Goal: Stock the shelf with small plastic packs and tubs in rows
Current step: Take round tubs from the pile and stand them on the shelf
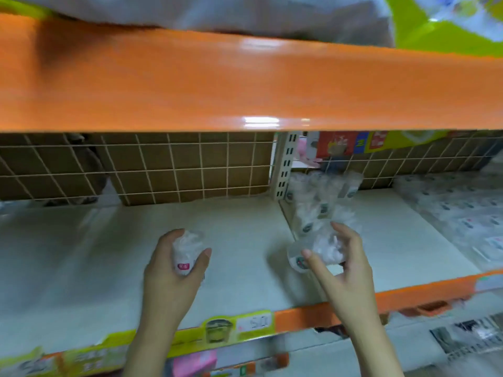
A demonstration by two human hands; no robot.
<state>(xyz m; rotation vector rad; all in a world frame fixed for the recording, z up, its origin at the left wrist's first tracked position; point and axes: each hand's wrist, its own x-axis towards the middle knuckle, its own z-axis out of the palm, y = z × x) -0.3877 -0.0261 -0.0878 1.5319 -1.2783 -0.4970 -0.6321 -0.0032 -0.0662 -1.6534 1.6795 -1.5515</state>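
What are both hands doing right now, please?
Left hand: grips a clear pack with a pink label.
Right hand: holds a clear pack with a green label.

Motion blur softens the whole view. The label on the pack [185, 254] at 7 o'clock is unreadable, its base hidden by the left hand [174, 270]. The stacked packs [321, 197] at 3 o'clock smear together, uncountable. The price tag [254, 322] at 6 o'clock is illegible. The lower shelf goods [473, 338] at 5 o'clock are cut off by the frame.
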